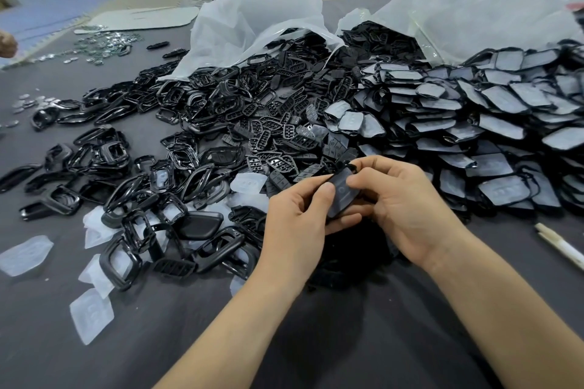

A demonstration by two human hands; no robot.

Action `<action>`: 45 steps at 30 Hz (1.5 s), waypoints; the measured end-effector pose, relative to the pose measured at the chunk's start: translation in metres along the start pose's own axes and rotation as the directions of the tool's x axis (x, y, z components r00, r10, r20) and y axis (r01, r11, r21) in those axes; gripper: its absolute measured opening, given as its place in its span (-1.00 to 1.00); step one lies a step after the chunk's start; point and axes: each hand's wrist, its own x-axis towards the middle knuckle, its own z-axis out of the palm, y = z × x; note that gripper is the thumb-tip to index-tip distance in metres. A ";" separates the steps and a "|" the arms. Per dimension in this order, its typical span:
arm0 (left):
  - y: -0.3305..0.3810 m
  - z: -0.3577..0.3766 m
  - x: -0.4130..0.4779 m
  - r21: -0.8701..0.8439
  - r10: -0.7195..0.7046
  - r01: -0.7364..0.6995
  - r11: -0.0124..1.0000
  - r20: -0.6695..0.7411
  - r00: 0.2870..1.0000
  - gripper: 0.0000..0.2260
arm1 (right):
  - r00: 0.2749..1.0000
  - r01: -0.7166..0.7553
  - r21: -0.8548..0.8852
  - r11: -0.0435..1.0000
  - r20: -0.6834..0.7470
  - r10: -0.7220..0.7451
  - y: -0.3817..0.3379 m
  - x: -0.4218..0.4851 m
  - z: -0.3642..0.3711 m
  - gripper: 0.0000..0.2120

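Pinching one flat, matte black key-fob shell (343, 196) between thumbs and curled fingers, the left hand (297, 227) and right hand (407, 208) grasp it together just above the grey cloth-covered desk (395, 325). Two crinkled clear plastic bags (252, 25) lie open behind, black parts at their mouths. Glossy hollow frames (196, 95), ribbed button pads (278, 123) and flat film-faced plates (505, 110) form three heaps, each beyond counting. Translucent white liners (27, 254) lie left.

Even, soft overhead light fills the scene. Glare whitens the clear plastic bags (474, 3) and glints off glossy black frames (196, 98). Faint shadows pool under the forearms. Wide-angle bending curves the edges; the background looks soft.
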 end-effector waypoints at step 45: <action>0.009 -0.005 0.003 -0.122 -0.138 0.135 0.983 -0.012 0.990 -0.82 | 0.999 0.038 0.112 0.993 -0.032 -0.035 0.006 -0.002 0.004 -0.78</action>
